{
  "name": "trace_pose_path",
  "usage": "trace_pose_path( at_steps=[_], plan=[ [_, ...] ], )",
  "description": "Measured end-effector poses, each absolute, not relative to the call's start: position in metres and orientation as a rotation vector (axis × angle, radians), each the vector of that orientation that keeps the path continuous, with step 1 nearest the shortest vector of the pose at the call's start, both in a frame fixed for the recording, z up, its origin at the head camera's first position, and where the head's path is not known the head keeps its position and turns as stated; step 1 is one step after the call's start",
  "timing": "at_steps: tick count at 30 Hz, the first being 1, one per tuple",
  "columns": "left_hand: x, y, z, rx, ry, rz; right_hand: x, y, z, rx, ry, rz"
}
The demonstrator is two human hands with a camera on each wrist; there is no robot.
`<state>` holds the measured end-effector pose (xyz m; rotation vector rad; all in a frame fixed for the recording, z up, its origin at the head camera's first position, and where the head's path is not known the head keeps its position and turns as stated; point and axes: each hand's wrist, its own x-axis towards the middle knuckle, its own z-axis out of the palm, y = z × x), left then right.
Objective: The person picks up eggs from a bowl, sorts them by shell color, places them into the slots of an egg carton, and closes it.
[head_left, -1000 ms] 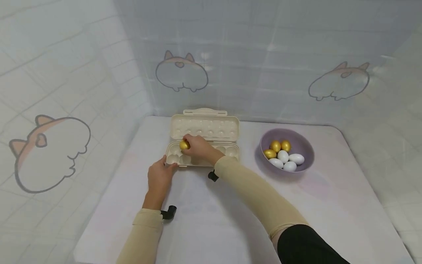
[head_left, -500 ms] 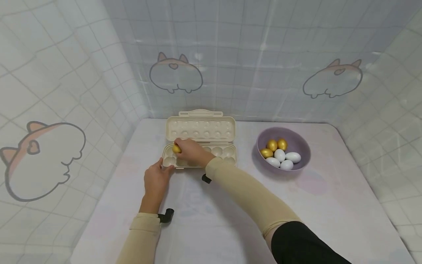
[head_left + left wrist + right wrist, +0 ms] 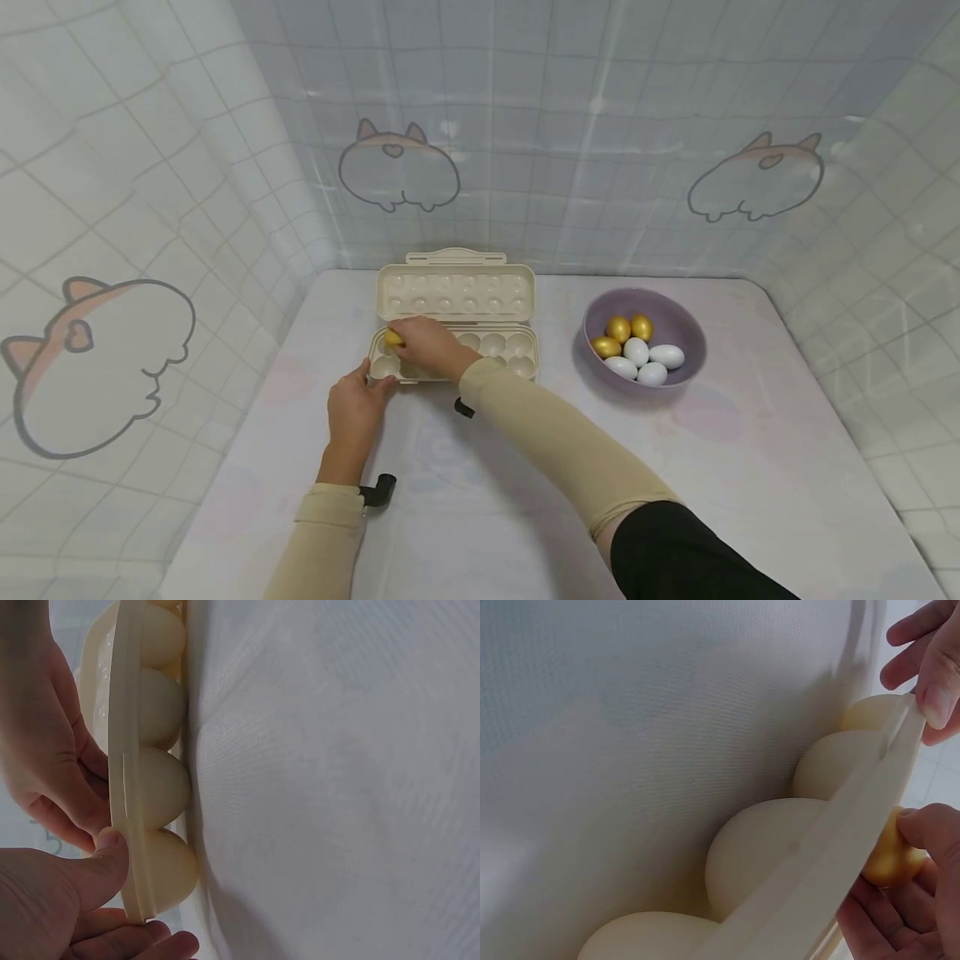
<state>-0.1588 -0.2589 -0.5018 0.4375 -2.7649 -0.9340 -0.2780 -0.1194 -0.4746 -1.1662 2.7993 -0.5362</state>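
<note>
A cream plastic egg carton (image 3: 455, 283) lies with its lid folded back towards the wall. My right hand (image 3: 433, 346) reaches over the cups and pinches a gold egg (image 3: 393, 338) at the back-left cup. In the right wrist view, thumb and fingers hold this egg (image 3: 891, 864) just behind the front rim. My left hand (image 3: 356, 417) grips the carton's front-left corner, its thumb (image 3: 106, 862) on the front edge and the other fingers round the left end. Cups further right hold nothing; my right hand hides several in the middle.
To the right stands a purple bowl (image 3: 688, 327) with gold eggs (image 3: 618, 328) and white eggs (image 3: 666, 357) in it. Behind the carton rises a tiled-pattern wall covering (image 3: 540, 225). A pale cloth (image 3: 480, 517) covers the table.
My right hand has carried the gold egg a little left and down into the back-left end of the carton. My left hand keeps its grip on the corner. The view has shifted slightly.
</note>
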Motion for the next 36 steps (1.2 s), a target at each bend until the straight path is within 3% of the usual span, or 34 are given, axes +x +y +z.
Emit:
trace_pose_path(
  at_steps=[21, 36],
  plan=[
    [-0.161, -0.259, -0.501, 0.474, -2.787, -0.934, -0.279, -0.126, -0.479, -1.072, 2.857, -0.544],
    [-0.165, -0.260, -0.502, 0.479, -2.814, -0.939, -0.281, -0.100, -0.471, -0.965, 2.912, -0.664]
  ],
)
